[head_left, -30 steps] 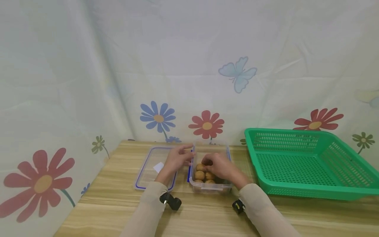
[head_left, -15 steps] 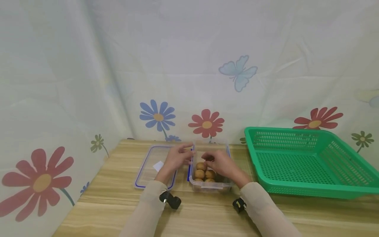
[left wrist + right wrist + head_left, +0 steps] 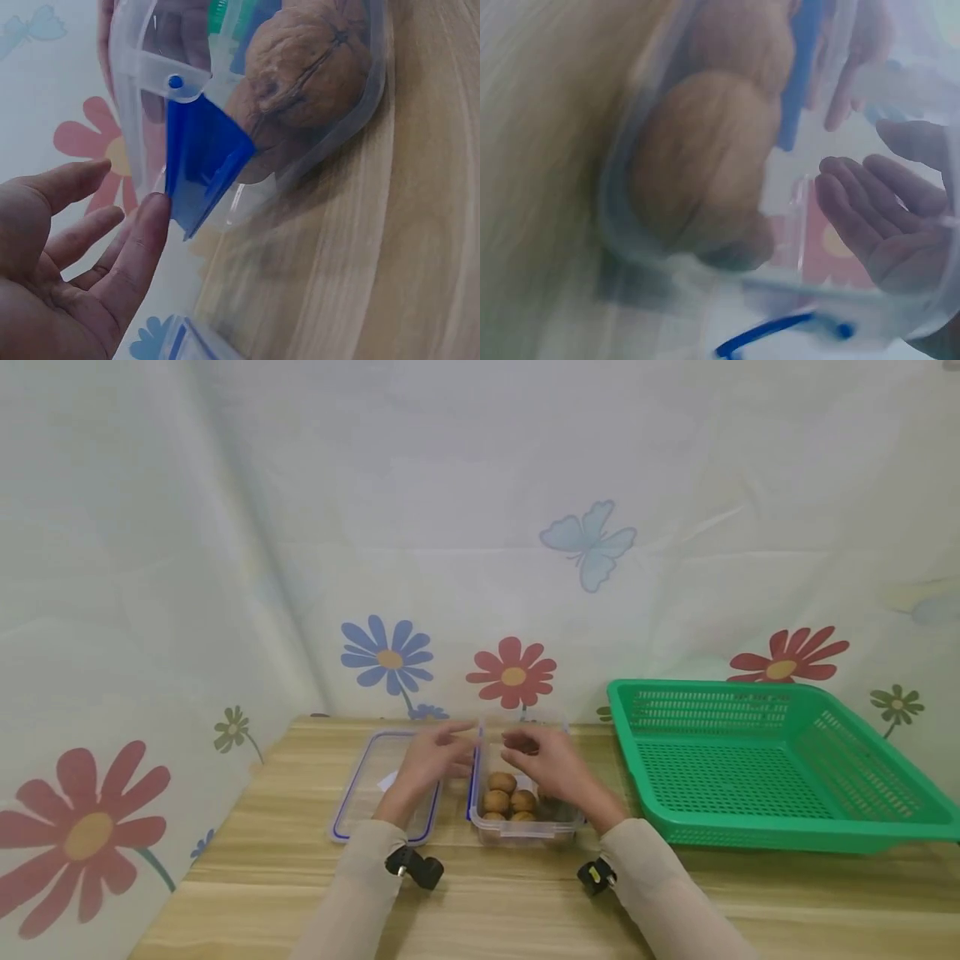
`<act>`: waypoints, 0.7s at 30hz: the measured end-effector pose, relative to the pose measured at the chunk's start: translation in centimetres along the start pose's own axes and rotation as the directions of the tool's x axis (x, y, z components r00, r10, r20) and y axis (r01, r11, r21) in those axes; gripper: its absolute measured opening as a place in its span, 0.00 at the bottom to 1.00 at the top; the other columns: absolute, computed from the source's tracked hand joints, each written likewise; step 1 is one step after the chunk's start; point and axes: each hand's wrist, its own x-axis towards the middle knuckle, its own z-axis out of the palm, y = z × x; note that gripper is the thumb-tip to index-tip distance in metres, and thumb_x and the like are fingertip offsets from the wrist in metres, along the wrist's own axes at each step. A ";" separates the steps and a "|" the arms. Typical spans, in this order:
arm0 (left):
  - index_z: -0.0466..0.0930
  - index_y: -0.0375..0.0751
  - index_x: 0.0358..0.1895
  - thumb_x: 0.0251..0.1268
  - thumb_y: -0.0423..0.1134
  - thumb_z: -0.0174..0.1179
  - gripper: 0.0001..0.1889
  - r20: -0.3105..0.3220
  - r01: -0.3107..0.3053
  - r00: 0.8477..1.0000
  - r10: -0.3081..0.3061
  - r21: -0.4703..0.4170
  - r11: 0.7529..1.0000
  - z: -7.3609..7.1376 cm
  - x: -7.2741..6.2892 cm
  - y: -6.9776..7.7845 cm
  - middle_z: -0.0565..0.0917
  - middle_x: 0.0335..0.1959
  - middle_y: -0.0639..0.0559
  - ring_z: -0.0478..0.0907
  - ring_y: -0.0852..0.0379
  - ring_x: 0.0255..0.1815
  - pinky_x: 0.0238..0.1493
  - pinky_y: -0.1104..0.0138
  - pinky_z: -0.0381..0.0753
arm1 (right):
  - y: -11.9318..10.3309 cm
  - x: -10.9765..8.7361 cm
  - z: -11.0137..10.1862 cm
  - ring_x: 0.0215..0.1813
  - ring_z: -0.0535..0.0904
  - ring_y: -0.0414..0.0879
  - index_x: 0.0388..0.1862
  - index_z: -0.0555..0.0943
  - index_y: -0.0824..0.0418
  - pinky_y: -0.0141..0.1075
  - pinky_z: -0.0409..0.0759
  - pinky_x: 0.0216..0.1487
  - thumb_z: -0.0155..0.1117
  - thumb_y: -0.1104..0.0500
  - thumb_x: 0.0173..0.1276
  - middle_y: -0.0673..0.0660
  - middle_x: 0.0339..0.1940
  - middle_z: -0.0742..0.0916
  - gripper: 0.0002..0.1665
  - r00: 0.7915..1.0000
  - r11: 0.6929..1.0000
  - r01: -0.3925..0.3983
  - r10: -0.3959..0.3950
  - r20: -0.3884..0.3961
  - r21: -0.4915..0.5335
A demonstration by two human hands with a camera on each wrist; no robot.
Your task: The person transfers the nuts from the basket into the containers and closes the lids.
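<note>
Several brown walnuts (image 3: 502,782) lie in the near part of a clear plastic box (image 3: 517,829); in the left wrist view one large walnut (image 3: 307,60) shows through its wall. My right hand (image 3: 551,764) hovers inside the box over its far half, fingers loosely bent, holding nothing. Through the plastic, the right wrist view shows that hand (image 3: 889,217) apart from the nearest walnut (image 3: 705,157). Beside the box's left wall is my left hand (image 3: 429,760), fingers spread. One fingertip is at a hanging blue latch (image 3: 199,157); whether it touches I cannot tell.
Left of the box a clear lid with a blue seal (image 3: 360,810) lies flat, with a small white paper (image 3: 387,781) at it. A large green basket (image 3: 720,768) stands on the right. Behind the wooden table (image 3: 480,902) hangs a flowered curtain (image 3: 450,527).
My right hand's fingers have lifted back from the walnuts and loosened, so more of the walnuts show. The left hand stays by the box's side. The head view has turned slightly right.
</note>
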 end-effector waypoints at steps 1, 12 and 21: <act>0.76 0.32 0.72 0.77 0.38 0.66 0.26 0.000 -0.003 1.000 0.003 0.014 1.000 -0.2 0.0 0.1 0.87 0.54 0.29 0.90 0.38 0.44 0.47 0.51 0.92 | -0.3 0.0 -0.1 0.55 0.88 0.56 0.59 0.85 0.66 0.49 0.88 0.58 0.70 0.61 0.77 0.61 0.53 0.91 0.16 1.000 1.000 -0.002 0.002 -0.005 0.011; 0.77 0.33 0.72 0.80 0.42 0.63 0.25 -0.043 -0.089 0.994 0.097 0.154 0.984 -3.3 -1.5 1.6 0.84 0.62 0.32 0.84 0.34 0.58 0.51 0.53 0.91 | -3.8 -0.2 1.3 0.55 0.87 0.55 0.64 0.83 0.65 0.49 0.88 0.58 0.66 0.61 0.79 0.59 0.54 0.90 0.18 0.995 0.989 0.011 0.003 -0.096 0.150; 0.80 0.37 0.69 0.77 0.45 0.66 0.24 -0.124 -0.143 0.974 0.188 0.309 0.940 -7.3 -2.9 1.7 0.84 0.64 0.36 0.85 0.39 0.59 0.55 0.56 0.90 | -6.5 0.1 3.9 0.64 0.82 0.62 0.71 0.78 0.66 0.54 0.86 0.61 0.64 0.59 0.79 0.66 0.64 0.84 0.25 0.995 0.948 -0.052 0.074 -0.060 0.314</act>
